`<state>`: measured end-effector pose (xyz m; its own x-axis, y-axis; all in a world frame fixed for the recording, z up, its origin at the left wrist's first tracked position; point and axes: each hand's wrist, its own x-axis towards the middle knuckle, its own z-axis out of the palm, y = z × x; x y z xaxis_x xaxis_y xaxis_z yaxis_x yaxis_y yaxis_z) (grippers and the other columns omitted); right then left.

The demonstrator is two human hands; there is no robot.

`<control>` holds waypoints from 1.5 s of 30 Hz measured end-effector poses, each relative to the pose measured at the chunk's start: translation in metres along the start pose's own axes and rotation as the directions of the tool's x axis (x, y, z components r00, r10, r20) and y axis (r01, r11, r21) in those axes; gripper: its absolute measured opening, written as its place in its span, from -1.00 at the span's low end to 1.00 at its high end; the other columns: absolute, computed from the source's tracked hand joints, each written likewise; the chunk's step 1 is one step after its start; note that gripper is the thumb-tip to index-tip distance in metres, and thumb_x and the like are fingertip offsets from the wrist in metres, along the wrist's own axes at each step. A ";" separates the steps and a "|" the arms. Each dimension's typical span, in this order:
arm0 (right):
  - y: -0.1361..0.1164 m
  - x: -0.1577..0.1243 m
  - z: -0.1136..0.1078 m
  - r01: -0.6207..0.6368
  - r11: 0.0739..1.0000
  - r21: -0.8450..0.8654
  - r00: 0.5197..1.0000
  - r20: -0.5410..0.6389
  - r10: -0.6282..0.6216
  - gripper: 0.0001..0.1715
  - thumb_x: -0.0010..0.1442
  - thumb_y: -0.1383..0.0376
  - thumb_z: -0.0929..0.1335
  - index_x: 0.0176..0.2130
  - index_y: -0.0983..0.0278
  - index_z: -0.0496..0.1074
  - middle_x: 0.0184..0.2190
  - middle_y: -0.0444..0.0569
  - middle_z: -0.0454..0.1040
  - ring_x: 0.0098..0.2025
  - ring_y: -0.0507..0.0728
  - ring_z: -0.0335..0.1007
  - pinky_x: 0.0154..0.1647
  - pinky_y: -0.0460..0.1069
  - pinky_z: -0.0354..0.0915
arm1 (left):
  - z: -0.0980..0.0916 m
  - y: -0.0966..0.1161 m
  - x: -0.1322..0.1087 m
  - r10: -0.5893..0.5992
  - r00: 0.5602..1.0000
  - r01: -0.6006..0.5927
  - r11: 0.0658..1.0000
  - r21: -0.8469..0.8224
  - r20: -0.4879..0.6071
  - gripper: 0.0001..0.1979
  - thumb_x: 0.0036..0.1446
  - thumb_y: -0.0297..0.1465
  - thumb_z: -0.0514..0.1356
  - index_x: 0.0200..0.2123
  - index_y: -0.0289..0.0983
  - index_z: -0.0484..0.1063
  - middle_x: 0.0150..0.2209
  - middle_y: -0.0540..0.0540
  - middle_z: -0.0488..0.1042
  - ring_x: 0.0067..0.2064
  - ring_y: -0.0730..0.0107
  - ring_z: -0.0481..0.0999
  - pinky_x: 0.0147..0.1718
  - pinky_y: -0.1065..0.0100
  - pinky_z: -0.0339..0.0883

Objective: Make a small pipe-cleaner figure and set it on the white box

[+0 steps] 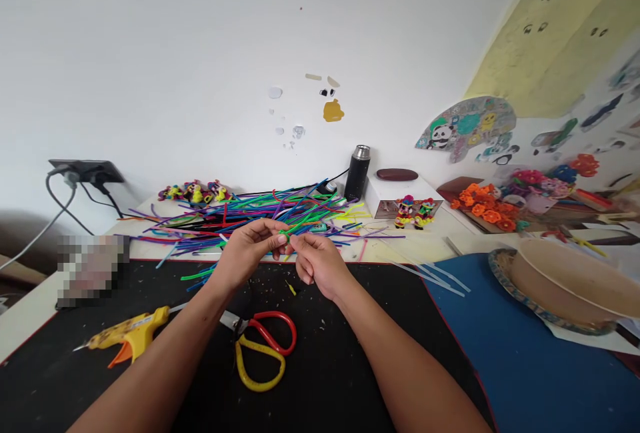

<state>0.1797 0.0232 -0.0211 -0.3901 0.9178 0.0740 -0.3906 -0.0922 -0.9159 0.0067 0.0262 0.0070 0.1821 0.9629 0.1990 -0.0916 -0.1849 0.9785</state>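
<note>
At the near edge of the black work mat (350, 366) lie a pair of scissors with red and yellow loop handles (263, 346) and, to their left, a yellow plastic glue gun (131, 334); no hand touches either. Just beyond them, above the middle of the mat, the left hand (247, 249) and the right hand (317, 263) meet fingertip to fingertip. Each pinches the near end of a thin green fuzzy pipe cleaner (300, 225) between thumb and forefinger. The two pinches sit almost touching, the left a little higher and farther out, the right slightly nearer the body. From this shared grip the stem's long axis runs away and to the right, rising toward the pile. Where its free end stops is hard to tell against the other stems. Behind the hands a loose heap of many-coloured pipe cleaners (240, 216) spreads across the pale tabletop, lying mostly left to right. Farther back, near the wall, stand a black cylindrical flask with a metal cap (357, 173) and a white box (400, 189).
</note>
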 end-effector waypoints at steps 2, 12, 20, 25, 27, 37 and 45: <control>0.000 0.000 0.000 0.005 1.000 -0.017 1.000 -0.005 -0.005 -0.48 0.17 -0.12 0.50 -0.40 0.28 0.48 -0.80 -0.35 0.12 -0.79 -0.06 0.06 -0.76 -0.13 -0.08 | 0.001 0.001 0.000 0.001 1.000 -0.001 1.000 0.014 -0.014 -0.68 0.04 -0.20 0.50 -0.26 -0.29 0.61 -0.49 -0.04 0.58 -0.45 0.37 0.51 -0.48 0.38 0.37; -0.002 -0.001 0.002 0.015 1.000 -0.026 1.000 -0.002 -0.015 -0.48 0.19 -0.11 0.49 -0.39 0.29 0.49 -0.79 -0.32 0.19 -0.78 -0.04 0.15 -0.76 -0.14 -0.06 | 0.002 0.001 0.000 0.040 0.998 -0.036 0.997 0.068 -0.052 -0.74 0.05 -0.21 0.49 -0.32 -0.29 0.67 -0.49 -0.06 0.59 -0.47 0.41 0.49 -0.51 0.40 0.35; -0.006 -0.003 0.001 -0.100 0.990 0.097 0.992 0.083 0.092 -0.42 0.18 -0.17 0.48 -0.34 0.32 0.51 -0.69 -0.24 0.37 -0.75 -0.04 0.17 -0.72 -0.12 0.06 | 0.000 0.003 -0.002 0.041 0.998 -0.039 0.999 0.037 -0.049 -0.74 0.06 -0.20 0.49 -0.36 -0.28 0.66 -0.50 -0.05 0.57 -0.46 0.41 0.47 -0.49 0.41 0.34; -0.005 -0.002 0.000 -0.140 0.977 0.159 0.985 0.122 0.121 -0.46 0.12 -0.12 0.54 -0.36 0.30 0.49 -0.70 -0.27 0.33 -0.73 -0.04 0.18 -0.71 -0.11 0.03 | -0.001 0.003 -0.001 0.055 0.997 -0.053 0.998 0.034 -0.055 -0.74 0.05 -0.20 0.50 -0.36 -0.28 0.66 -0.50 -0.05 0.57 -0.45 0.39 0.50 -0.47 0.39 0.35; -0.005 -0.002 0.000 -0.157 0.971 0.180 0.981 0.144 0.132 -0.48 0.10 -0.09 0.57 -0.36 0.30 0.50 -0.72 -0.30 0.28 -0.72 -0.04 0.17 -0.70 -0.12 0.01 | -0.002 0.002 -0.001 0.052 0.998 -0.052 0.998 0.021 -0.046 -0.74 0.06 -0.20 0.50 -0.36 -0.28 0.66 -0.50 -0.05 0.57 -0.44 0.38 0.51 -0.46 0.40 0.36; -0.010 -0.010 0.001 -0.227 0.957 0.180 0.944 0.281 0.171 -0.48 0.08 -0.06 0.60 -0.37 0.31 0.49 -0.78 -0.38 0.10 -0.72 -0.06 0.05 -0.64 -0.10 -0.03 | -0.004 0.011 -0.005 -0.017 0.999 0.022 0.994 -0.104 0.050 -0.68 -0.08 -0.20 0.57 -0.40 -0.30 0.64 -0.53 -0.07 0.58 -0.51 0.37 0.54 -0.56 0.44 0.33; -0.010 -0.011 0.004 -0.236 0.951 0.201 0.932 0.323 0.163 -0.49 0.07 -0.05 0.60 -0.40 0.29 0.48 -0.79 -0.39 0.10 -0.73 -0.07 -0.01 -0.63 -0.10 -0.05 | -0.005 0.016 -0.005 -0.025 0.993 0.042 0.990 -0.137 0.120 -0.68 -0.07 -0.21 0.57 -0.42 -0.32 0.64 -0.55 -0.08 0.57 -0.54 0.41 0.52 -0.58 0.45 0.32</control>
<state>0.1847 0.0125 -0.0111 -0.6964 0.7161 0.0470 -0.4470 -0.3816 -0.8091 -0.0002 0.0196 0.0212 0.3000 0.9369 0.1794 -0.2168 -0.1161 0.9693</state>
